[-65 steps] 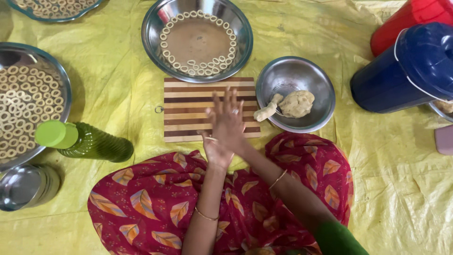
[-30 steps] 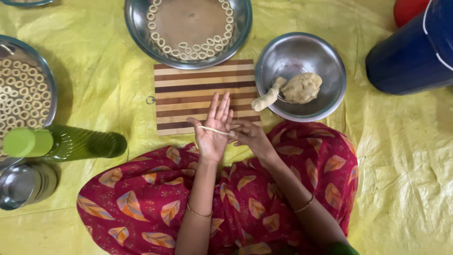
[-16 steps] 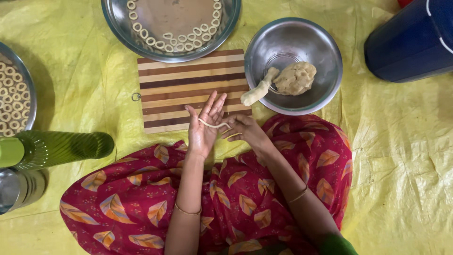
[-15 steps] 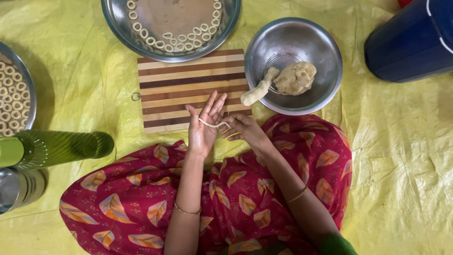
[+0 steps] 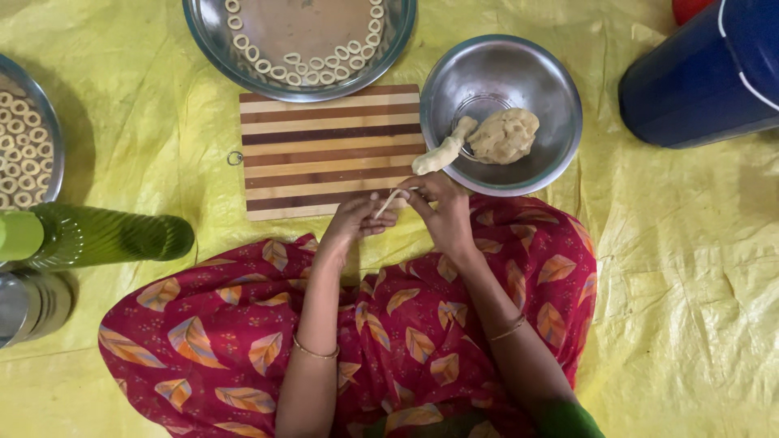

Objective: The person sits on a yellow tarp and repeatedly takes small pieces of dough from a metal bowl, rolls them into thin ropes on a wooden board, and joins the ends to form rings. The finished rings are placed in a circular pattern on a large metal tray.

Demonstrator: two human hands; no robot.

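My left hand (image 5: 355,221) and my right hand (image 5: 439,212) meet just below the striped wooden cutting board (image 5: 329,148), over my red leaf-patterned lap. Between their fingertips they pinch a thin pale dough strand (image 5: 388,201). Just beyond my right hand stands a steel bowl (image 5: 499,77) holding a dough lump (image 5: 505,135) and a thick dough roll (image 5: 442,152) that leans over its rim. Past the board, a round steel tray (image 5: 300,36) carries several small dough rings along its near edge.
A second steel tray (image 5: 28,138) of dough rings sits at the left edge. A green bottle (image 5: 93,235) lies on its side at the left, a steel cup (image 5: 28,304) below it. A dark blue container (image 5: 706,73) stands at the upper right. Yellow sheeting (image 5: 690,268) covers the floor.
My hands have come off the board and closed together on a thin dough strand, bending it at the board's near edge. The camera has shifted closer and to the left.
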